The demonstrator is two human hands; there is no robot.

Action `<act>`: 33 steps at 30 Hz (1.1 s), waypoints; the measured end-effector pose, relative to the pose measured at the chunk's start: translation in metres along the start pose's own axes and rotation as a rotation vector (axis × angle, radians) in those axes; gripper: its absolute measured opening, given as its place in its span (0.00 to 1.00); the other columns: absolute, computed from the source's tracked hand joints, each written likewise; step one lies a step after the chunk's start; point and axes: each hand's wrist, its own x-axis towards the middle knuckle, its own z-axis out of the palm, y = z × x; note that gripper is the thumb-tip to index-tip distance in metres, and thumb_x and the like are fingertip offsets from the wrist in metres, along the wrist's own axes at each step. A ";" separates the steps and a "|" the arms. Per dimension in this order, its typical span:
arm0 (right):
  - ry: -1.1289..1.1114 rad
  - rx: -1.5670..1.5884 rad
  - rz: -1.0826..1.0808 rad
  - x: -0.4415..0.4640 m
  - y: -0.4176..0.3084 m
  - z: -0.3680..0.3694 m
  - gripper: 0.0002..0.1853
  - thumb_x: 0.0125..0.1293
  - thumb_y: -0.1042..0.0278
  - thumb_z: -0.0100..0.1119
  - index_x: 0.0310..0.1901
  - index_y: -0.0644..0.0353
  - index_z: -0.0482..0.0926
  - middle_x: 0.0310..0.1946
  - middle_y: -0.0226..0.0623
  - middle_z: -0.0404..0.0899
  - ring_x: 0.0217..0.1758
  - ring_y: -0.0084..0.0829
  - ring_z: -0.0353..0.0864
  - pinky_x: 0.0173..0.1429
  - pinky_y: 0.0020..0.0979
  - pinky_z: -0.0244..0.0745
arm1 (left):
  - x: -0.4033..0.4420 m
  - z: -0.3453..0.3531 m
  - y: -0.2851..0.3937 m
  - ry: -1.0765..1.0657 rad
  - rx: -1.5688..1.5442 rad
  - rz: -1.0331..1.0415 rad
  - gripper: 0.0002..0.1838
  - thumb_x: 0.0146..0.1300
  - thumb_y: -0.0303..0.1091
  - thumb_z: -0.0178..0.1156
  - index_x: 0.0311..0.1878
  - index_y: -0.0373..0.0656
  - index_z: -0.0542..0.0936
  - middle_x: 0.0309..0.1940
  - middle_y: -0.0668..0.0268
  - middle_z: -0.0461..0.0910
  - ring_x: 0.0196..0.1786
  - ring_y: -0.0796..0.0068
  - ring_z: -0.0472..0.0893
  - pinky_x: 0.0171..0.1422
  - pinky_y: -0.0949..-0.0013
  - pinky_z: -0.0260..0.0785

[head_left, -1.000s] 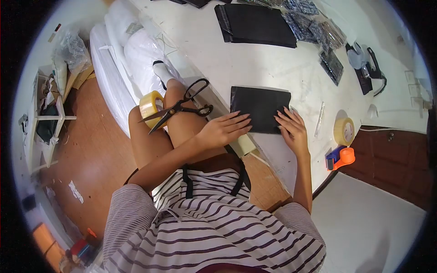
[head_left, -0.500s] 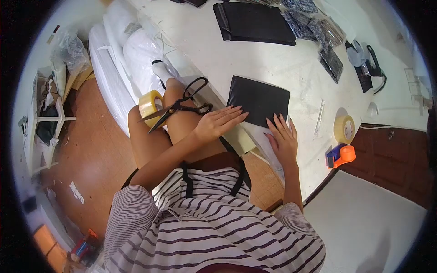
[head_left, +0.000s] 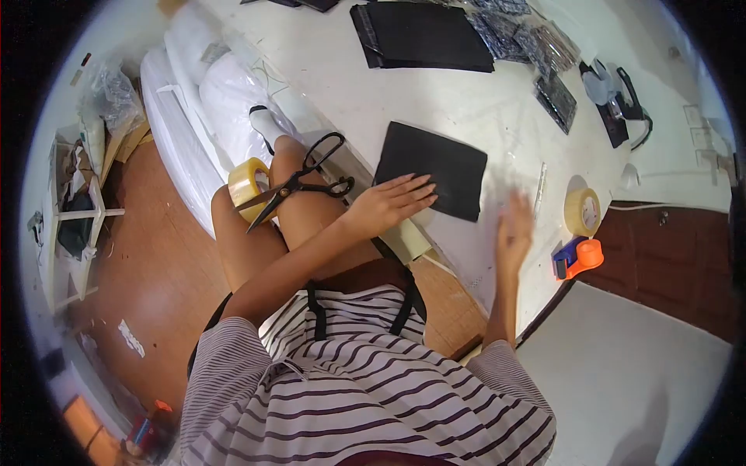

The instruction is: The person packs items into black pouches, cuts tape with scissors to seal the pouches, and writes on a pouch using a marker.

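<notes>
A black flat pouch or sheet (head_left: 435, 167) lies slightly turned on the white table (head_left: 326, 78). My left hand (head_left: 392, 206) rests with its fingers stretched over the near left edge of it, holding nothing. Off to the right of the black piece, my right hand (head_left: 514, 229) is raised and blurred by motion, apart from it; its fingers are smeared. Black scissors (head_left: 291, 185) lie across my thighs, beside a roll of yellowish tape (head_left: 249, 180).
A stack of black sheets (head_left: 423, 35) and plastic-wrapped packs (head_left: 556, 101) are at the far side. On the right stand a tape roll (head_left: 582, 212) and an orange-blue tape dispenser (head_left: 579, 258). White wrapped rolls (head_left: 175, 140) lie at the left.
The black piece has turned clockwise and shifted a little away from me. My right hand has left it and moved to the right. My left hand has stayed at its near left edge.
</notes>
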 end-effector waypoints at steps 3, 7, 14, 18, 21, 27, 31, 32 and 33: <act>0.212 0.041 0.298 0.006 0.037 -0.023 0.17 0.65 0.69 0.56 0.53 0.66 0.76 0.57 0.51 0.73 0.64 0.45 0.68 0.67 0.39 0.60 | 0.003 -0.002 -0.008 0.061 -0.007 -0.001 0.22 0.58 0.28 0.53 0.58 0.43 0.74 0.59 0.64 0.73 0.65 0.66 0.70 0.70 0.61 0.63; 0.239 -0.032 0.398 -0.006 0.076 -0.045 0.17 0.64 0.67 0.57 0.52 0.65 0.76 0.56 0.51 0.73 0.64 0.45 0.68 0.66 0.40 0.61 | 0.009 0.003 -0.014 0.100 -0.036 -0.005 0.21 0.57 0.27 0.55 0.56 0.44 0.77 0.55 0.64 0.77 0.61 0.68 0.74 0.66 0.63 0.68; 0.410 -0.148 0.298 -0.013 0.087 -0.063 0.13 0.61 0.73 0.60 0.46 0.69 0.78 0.50 0.48 0.77 0.55 0.42 0.75 0.60 0.37 0.68 | 0.009 0.008 -0.006 0.136 0.017 -0.075 0.19 0.56 0.27 0.56 0.53 0.43 0.79 0.54 0.64 0.78 0.60 0.68 0.75 0.66 0.62 0.69; 0.428 0.280 0.161 0.035 0.002 -0.044 0.09 0.60 0.82 0.55 0.42 0.70 0.79 0.44 0.44 0.81 0.53 0.38 0.77 0.60 0.35 0.69 | 0.003 0.012 0.002 0.172 0.021 -0.129 0.20 0.56 0.27 0.55 0.53 0.43 0.78 0.55 0.64 0.77 0.61 0.67 0.74 0.67 0.62 0.66; -0.027 0.540 0.022 0.058 -0.104 -0.002 0.15 0.58 0.81 0.55 0.47 0.64 0.79 0.52 0.44 0.77 0.58 0.41 0.74 0.63 0.37 0.66 | -0.004 0.020 -0.003 0.174 -0.012 -0.130 0.20 0.57 0.30 0.52 0.55 0.43 0.76 0.57 0.64 0.75 0.64 0.66 0.71 0.70 0.61 0.61; -0.536 0.363 -0.789 0.081 -0.219 0.128 0.32 0.48 0.68 0.63 0.59 0.60 0.69 0.57 0.43 0.69 0.68 0.46 0.60 0.72 0.45 0.53 | -0.011 0.082 -0.025 0.007 -0.002 -0.069 0.28 0.67 0.42 0.44 0.69 0.44 0.60 0.71 0.62 0.56 0.75 0.64 0.51 0.78 0.59 0.40; -0.546 0.330 -0.894 0.093 -0.232 0.132 0.32 0.49 0.67 0.62 0.58 0.60 0.68 0.54 0.43 0.68 0.65 0.47 0.61 0.73 0.45 0.52 | -0.013 0.068 -0.024 -0.068 -0.126 -0.033 0.30 0.67 0.44 0.43 0.70 0.43 0.58 0.72 0.60 0.54 0.76 0.63 0.48 0.78 0.59 0.37; -0.406 0.447 -0.796 0.096 -0.225 0.122 0.30 0.49 0.67 0.62 0.57 0.61 0.69 0.54 0.44 0.69 0.64 0.48 0.62 0.73 0.46 0.51 | -0.006 0.064 -0.020 -0.133 0.021 -0.046 0.27 0.65 0.41 0.46 0.66 0.42 0.63 0.69 0.59 0.60 0.74 0.64 0.53 0.77 0.59 0.43; -0.241 0.465 -0.725 0.103 -0.211 0.104 0.28 0.49 0.68 0.62 0.55 0.61 0.70 0.53 0.45 0.70 0.62 0.49 0.64 0.71 0.44 0.53 | -0.005 0.063 -0.015 -0.186 0.165 -0.068 0.25 0.63 0.38 0.49 0.63 0.41 0.68 0.66 0.59 0.65 0.72 0.65 0.58 0.75 0.60 0.49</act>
